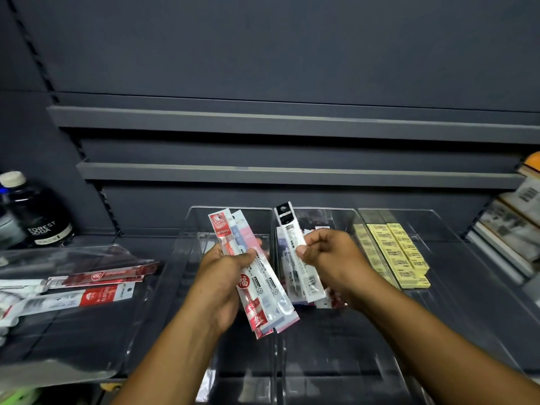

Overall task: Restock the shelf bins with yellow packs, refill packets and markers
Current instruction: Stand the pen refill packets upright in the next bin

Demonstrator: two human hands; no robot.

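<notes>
The left hand (225,276) holds a bunch of refill packets (263,287) spread like a fan. Its thumb presses across the front and its fingers curl behind. The right hand (330,258) pinches one white packet (287,229) near its middle, between thumb and fingers. Both hands are up over the clear bins on the shelf.

These packets look very light. They are thin, flat and bendy. The plastic looks shiny, so I think they can slide over each other. A pinch near the middle seems best, because a hold at one end would let the long packet flop. The bunch needs a firm thumb or it may spread out and drop.

The middle bin (321,210) under the right hand has some packets in it. The left bin (204,209) sits under the left hand. The right bin (409,211) has rows of yellow packs (400,252) lined up. The thin clear walls between the bins are hard to see, so a long packet could catch on them going in.

Off to the left, a clear tray (87,372) has more loose packets (99,296) lying flat, and a dark bottle (38,220) stands behind it. I cannot pick out any markers
</notes>
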